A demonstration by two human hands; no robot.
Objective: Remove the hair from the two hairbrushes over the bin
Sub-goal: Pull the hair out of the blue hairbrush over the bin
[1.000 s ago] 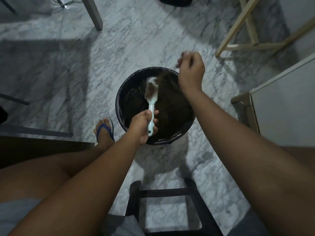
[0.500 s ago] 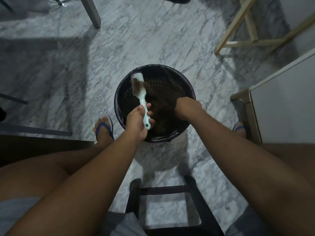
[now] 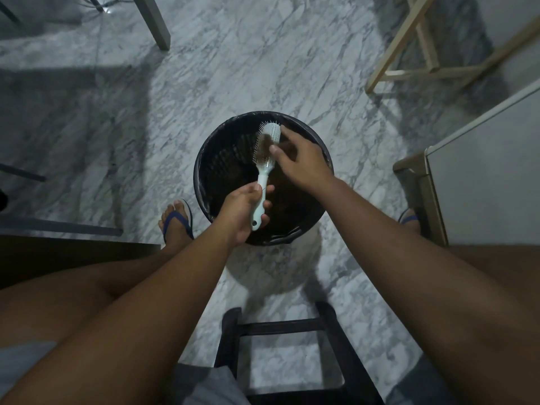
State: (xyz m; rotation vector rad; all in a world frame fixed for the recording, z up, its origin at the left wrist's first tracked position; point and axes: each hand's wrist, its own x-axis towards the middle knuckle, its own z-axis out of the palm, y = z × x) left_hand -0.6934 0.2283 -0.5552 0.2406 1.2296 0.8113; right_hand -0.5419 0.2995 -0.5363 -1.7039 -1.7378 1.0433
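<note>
My left hand point(image 3: 242, 211) grips hairbrush point(image 3: 270, 135) handle over bin point(image 3: 204, 159); my right hand point(image 3: 301, 162) loosely spread, thumb touching hair point(image 3: 263, 144).

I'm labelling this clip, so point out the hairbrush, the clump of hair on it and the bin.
hairbrush point(image 3: 262, 181), head view, on its pale handle.
clump of hair point(image 3: 262, 145), head view, middle of the brown tangle in the bristles.
bin point(image 3: 216, 159), head view, on its inner left wall.
</note>
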